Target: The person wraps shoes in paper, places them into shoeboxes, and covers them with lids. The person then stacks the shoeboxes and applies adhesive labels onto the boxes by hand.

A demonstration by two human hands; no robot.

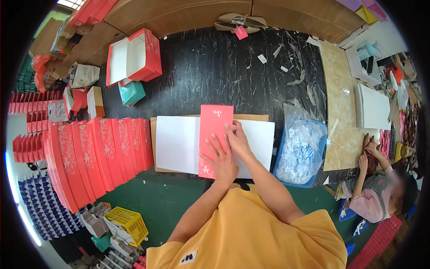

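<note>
A pink box with pale floral print lies lengthwise in front of me, over wide white paper that spreads out on both sides of it. My left hand rests on the box's top, fingers spread flat. At the box's right edge, my right hand has its fingers curled round the side; the fingertips are partly hidden. Brown cardboard shows beneath the paper.
Pink boxes stand in a row at left. Farther back are an open pink box, a teal box and beige shoes. A blue tray of clear plastic is at right. Another person handles a brown shoe.
</note>
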